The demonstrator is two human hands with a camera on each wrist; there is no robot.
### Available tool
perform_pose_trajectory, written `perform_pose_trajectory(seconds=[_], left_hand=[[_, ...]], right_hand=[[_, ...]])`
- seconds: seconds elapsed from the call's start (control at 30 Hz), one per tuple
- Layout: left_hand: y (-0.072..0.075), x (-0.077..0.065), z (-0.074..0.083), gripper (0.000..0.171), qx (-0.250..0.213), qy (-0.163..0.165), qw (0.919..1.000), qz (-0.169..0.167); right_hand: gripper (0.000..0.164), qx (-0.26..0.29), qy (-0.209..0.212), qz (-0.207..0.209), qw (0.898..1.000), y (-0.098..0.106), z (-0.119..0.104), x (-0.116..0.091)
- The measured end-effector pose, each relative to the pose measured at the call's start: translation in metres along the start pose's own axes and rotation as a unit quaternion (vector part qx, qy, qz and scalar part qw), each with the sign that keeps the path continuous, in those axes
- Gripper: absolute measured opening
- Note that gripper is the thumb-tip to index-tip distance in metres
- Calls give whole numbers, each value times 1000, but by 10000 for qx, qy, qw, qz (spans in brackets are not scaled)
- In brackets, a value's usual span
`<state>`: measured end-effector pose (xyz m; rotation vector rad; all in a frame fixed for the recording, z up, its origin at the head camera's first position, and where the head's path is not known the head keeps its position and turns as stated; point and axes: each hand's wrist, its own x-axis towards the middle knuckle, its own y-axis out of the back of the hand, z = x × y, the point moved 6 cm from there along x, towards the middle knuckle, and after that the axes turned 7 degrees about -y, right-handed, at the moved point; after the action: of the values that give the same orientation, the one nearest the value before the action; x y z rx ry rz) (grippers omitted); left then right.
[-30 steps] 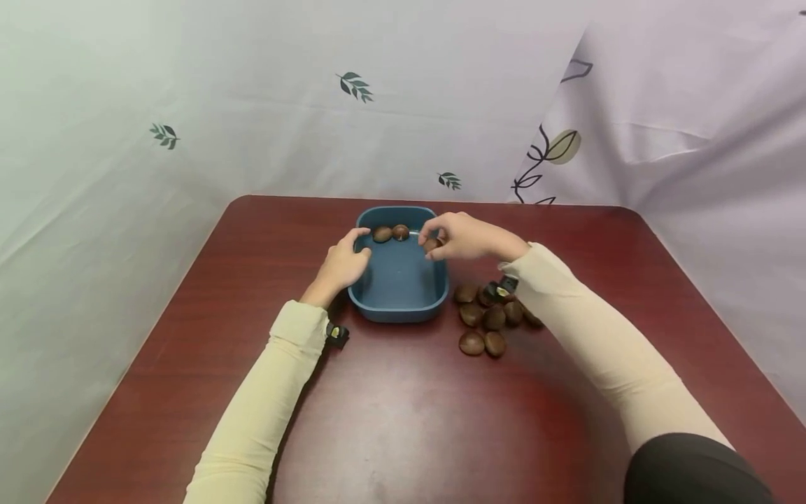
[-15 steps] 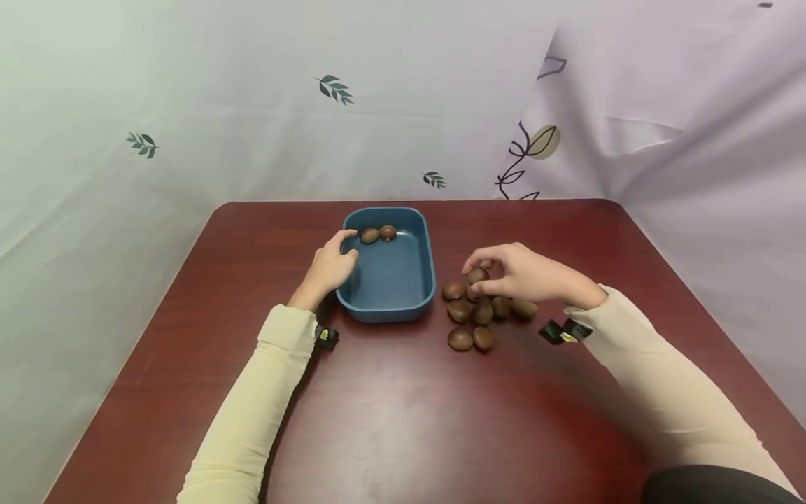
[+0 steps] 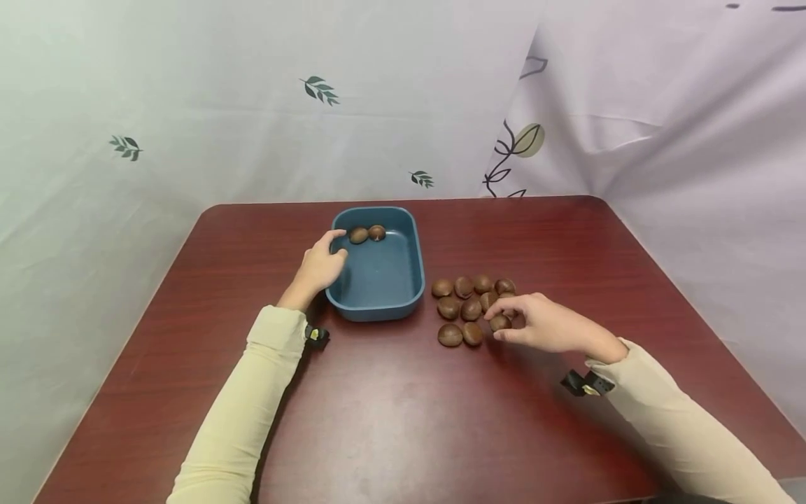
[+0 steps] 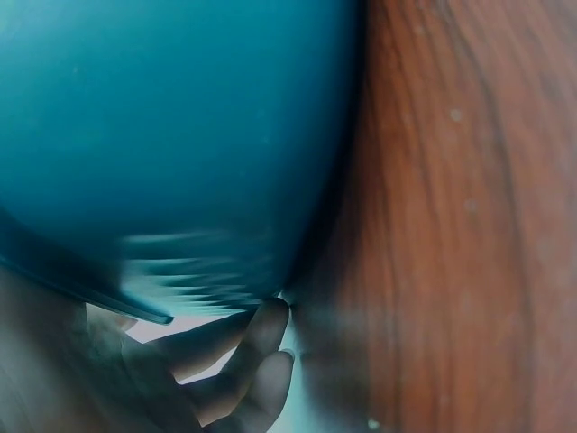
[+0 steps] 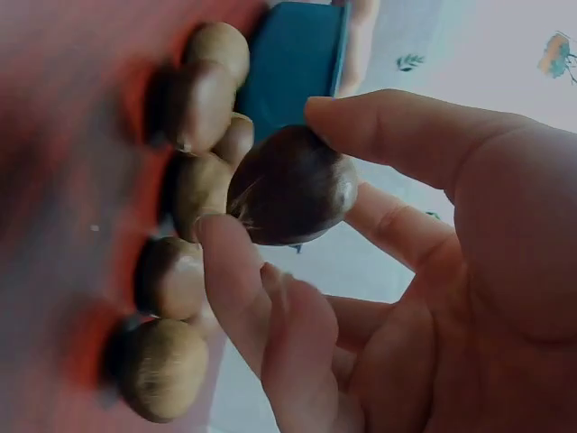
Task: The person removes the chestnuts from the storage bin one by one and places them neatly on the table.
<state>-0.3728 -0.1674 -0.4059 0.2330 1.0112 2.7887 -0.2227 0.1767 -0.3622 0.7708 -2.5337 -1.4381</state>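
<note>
In the head view a blue plastic tray stands at the table's back, with two brown chestnuts in its far left corner. My left hand grips the tray's left rim, index finger and thumb over the edge. In the left wrist view the other fingers lie against the outer wall. My right hand pinches a chestnut between thumb and fingers, at the near right side of a group of chestnuts on the table. That group lies in loose rows right of the tray; the hand hides part of it.
The dark red wooden table ends at a white cloth backdrop with leaf prints, which also hangs along both sides. Small black cameras sit on both wrists.
My right hand has carried a chestnut from above the tray rightward and toward me, to the group's near right side. The left hand has stayed at the tray; the head view has shifted.
</note>
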Motion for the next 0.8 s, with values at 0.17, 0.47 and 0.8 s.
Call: perform_pose_trajectory(seconds=[0.17,0.47,0.8], left_hand=[[2,-2,-1,53,-24,20,10000,14],[1,-2,2,54,-15,53,10000,-16],[2,-2,3,53,-26,24,10000,-10]], right_hand=[[30,-531,-258,181,9981,-10,1,-6],[30,-1599,-585,553,9839,-21,-1,-5],[33,-1961,-712,790,9748,-23,-1,-3]])
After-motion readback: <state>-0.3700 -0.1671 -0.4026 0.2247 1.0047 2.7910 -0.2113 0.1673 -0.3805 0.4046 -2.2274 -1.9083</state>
